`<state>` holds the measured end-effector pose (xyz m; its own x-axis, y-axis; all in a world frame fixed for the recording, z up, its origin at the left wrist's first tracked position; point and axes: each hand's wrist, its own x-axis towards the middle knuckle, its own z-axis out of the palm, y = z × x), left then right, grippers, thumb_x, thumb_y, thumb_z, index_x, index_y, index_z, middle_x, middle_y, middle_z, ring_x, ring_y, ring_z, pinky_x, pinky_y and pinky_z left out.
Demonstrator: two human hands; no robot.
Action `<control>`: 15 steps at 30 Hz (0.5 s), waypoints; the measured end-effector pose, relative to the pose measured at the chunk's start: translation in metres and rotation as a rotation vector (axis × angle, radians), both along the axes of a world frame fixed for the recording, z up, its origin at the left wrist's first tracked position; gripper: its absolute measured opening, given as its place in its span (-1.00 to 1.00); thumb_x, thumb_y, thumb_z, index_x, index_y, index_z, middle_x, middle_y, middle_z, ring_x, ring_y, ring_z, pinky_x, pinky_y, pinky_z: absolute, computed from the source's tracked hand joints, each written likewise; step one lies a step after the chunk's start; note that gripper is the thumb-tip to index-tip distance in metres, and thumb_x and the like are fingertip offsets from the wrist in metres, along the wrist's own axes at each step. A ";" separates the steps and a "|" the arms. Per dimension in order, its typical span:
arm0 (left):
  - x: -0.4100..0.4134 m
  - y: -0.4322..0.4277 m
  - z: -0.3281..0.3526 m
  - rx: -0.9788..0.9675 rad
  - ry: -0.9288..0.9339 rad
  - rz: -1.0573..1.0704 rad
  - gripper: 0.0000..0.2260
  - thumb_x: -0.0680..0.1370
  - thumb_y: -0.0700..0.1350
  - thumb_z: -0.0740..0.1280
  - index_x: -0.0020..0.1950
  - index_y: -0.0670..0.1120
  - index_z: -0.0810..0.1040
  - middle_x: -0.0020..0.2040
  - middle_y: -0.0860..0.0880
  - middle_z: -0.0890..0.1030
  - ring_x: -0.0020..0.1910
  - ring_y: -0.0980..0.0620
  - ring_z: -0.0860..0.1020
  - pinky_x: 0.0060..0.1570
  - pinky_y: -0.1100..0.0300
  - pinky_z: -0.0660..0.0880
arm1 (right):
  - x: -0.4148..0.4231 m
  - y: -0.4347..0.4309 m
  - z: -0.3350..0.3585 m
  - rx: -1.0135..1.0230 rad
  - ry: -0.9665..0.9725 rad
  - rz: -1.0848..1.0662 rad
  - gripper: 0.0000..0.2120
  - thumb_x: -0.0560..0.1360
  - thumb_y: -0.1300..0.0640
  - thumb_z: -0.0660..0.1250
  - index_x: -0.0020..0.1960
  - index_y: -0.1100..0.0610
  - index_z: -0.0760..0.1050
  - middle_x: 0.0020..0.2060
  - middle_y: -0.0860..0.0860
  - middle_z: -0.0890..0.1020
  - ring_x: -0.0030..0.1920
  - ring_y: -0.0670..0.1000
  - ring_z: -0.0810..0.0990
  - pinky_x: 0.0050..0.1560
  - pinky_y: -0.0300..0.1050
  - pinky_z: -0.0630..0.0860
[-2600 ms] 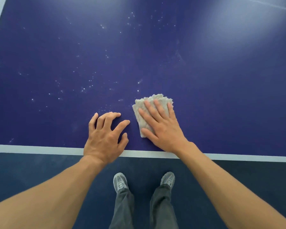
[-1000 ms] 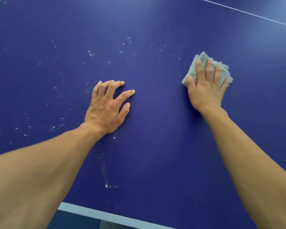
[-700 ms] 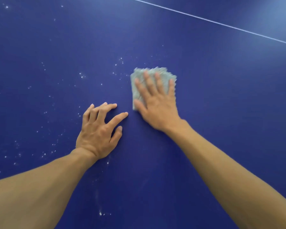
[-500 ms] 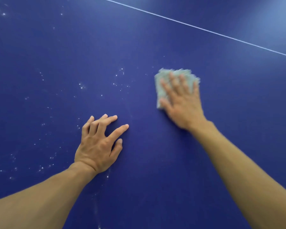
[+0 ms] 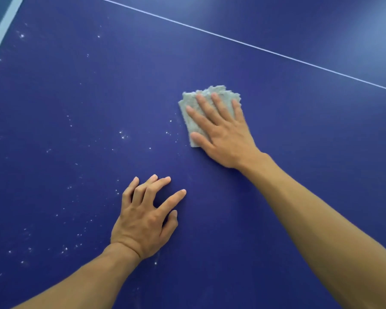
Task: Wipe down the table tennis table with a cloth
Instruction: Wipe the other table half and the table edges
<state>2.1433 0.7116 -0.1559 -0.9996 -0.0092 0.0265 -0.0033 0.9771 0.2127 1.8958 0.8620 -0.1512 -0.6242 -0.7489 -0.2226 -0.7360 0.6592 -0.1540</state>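
The dark blue table tennis table (image 5: 299,134) fills the view. A folded grey cloth (image 5: 188,105) lies flat on it right of centre. My right hand (image 5: 221,132) presses down on the cloth with straight, spread fingers and covers most of it. My left hand (image 5: 145,217) rests on the bare table nearer to me, fingers spread and slightly bent, holding nothing. White specks (image 5: 123,136) dot the surface left of the cloth and around my left hand.
A thin white centre line (image 5: 254,46) runs diagonally across the top right. The table's white edge band (image 5: 3,32) shows at the top left corner, with dark floor beyond it.
My right hand slid the cloth left, then right, and now back left a little toward the specks. My left hand stayed planted on the table.
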 end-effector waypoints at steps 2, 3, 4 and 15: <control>0.001 0.000 0.000 0.004 0.000 0.000 -0.61 0.58 0.06 0.22 0.38 0.11 0.60 0.40 -0.10 0.48 0.42 -0.19 0.41 0.49 -0.30 0.22 | -0.028 0.022 -0.001 0.016 0.037 -0.147 -0.38 0.65 -0.29 -0.15 0.68 -0.17 -0.02 0.69 -0.08 -0.04 0.68 0.10 -0.10 0.58 0.37 -0.18; 0.001 0.000 0.000 0.005 -0.001 -0.003 -0.61 0.58 0.06 0.22 0.37 0.11 0.60 0.40 -0.10 0.48 0.42 -0.19 0.41 0.48 -0.30 0.23 | -0.048 0.031 -0.001 0.032 0.056 -0.279 -0.40 0.67 -0.27 -0.12 0.69 -0.17 -0.05 0.69 -0.08 -0.06 0.68 0.10 -0.11 0.57 0.40 -0.19; 0.001 0.000 0.000 0.007 -0.002 -0.007 -0.62 0.58 0.06 0.22 0.37 0.11 0.60 0.40 -0.10 0.48 0.42 -0.18 0.41 0.48 -0.31 0.23 | -0.069 0.036 -0.001 0.039 0.056 -0.443 -0.40 0.69 -0.25 -0.11 0.69 -0.17 -0.09 0.69 -0.08 -0.08 0.68 0.10 -0.14 0.55 0.43 -0.20; 0.001 0.000 0.003 0.001 -0.011 0.000 -0.61 0.58 0.06 0.22 0.38 0.09 0.61 0.40 -0.12 0.48 0.42 -0.19 0.41 0.49 -0.29 0.23 | -0.016 -0.043 0.005 -0.028 -0.071 -0.271 -0.38 0.66 -0.29 -0.11 0.69 -0.17 -0.04 0.69 -0.10 -0.10 0.68 0.11 -0.22 0.56 0.42 -0.28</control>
